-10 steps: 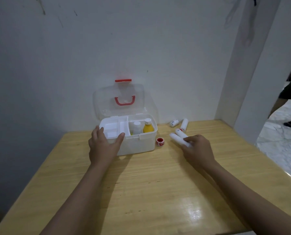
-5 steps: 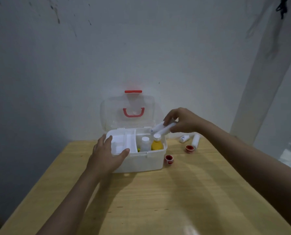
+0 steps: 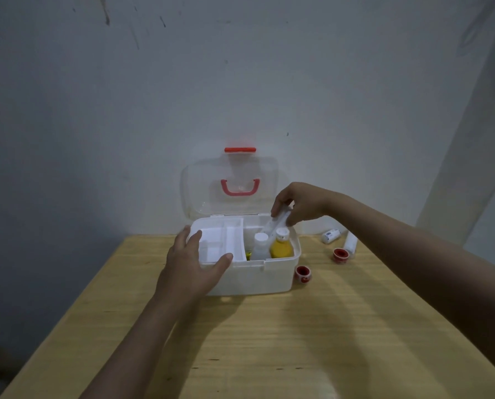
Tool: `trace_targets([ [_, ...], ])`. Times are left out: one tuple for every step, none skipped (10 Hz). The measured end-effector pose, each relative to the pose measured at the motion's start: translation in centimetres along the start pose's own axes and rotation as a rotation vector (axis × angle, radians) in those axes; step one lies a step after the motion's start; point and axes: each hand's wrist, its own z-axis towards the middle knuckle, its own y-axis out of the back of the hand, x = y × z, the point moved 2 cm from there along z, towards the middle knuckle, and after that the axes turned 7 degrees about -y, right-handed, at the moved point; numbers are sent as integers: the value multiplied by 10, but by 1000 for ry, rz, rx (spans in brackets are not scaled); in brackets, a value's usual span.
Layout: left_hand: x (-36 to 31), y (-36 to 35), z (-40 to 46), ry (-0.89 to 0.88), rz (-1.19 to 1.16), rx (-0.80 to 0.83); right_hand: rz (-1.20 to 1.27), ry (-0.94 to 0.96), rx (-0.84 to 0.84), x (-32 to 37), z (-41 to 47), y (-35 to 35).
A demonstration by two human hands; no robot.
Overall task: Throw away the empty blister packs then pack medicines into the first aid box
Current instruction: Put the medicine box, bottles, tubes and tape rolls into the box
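Observation:
A white first aid box (image 3: 257, 279) with a clear lid (image 3: 203, 188) raised and a red handle stands at the table's back edge. My left hand (image 3: 193, 264) grips its front left corner, over the white tray insert (image 3: 218, 241). My right hand (image 3: 299, 204) hovers above the right compartment, holding white tubes (image 3: 276, 223) slanted down into it. A white bottle (image 3: 260, 246) and a yellow bottle (image 3: 281, 244) stand upright inside that compartment.
On the wooden table (image 3: 269, 341) right of the box lie two red-capped small rolls (image 3: 303, 274) (image 3: 340, 254), a white tube (image 3: 350, 243) and a small white bottle (image 3: 330, 235). A grey wall rises right behind the box.
My right hand picked up white tubes from the table, carried them over the box, and has lowered them toward the right compartment. The left hand stayed on the box.

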Motion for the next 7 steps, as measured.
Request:
trace_targets([
  [0, 0, 0, 3, -9, -7, -83, 31, -15, 4, 1, -2],
  [0, 0, -1, 4, -15, -14, -156, 20, -7, 2, 2, -6],
  [0, 0, -1, 4, -24, -16, -169, 26, -5, 1, 1, -7],
  [1, 0, 0, 3, -20, -21, -148, 29, 1, 3, 1, -2],
  [0, 0, 0, 8, -30, -22, -147, 17, 32, 5, 4, 2],
  [-1, 0, 0, 7, -37, -22, -151, 17, 75, 7, 8, 0],
  [-2, 1, -1, 1, -42, -26, -116, 19, 57, 6, 8, -6],
])
